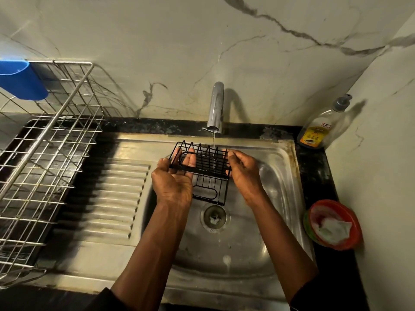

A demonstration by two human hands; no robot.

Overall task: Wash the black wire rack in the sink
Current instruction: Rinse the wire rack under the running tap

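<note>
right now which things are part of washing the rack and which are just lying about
In use: black wire rack, left hand, right hand, running tap, sink.
Lying about: steel dish rack, blue cup, soap bottle, red bowl.

Bare forearms [143,248] end in dark, perhaps black, sleeves [107,299].

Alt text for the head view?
A person's left hand and right hand hold a black wire rack under a thin stream from the tap, above a steel sink. A steel dish rack stands left; a soap bottle and red bowl sit right.
</note>
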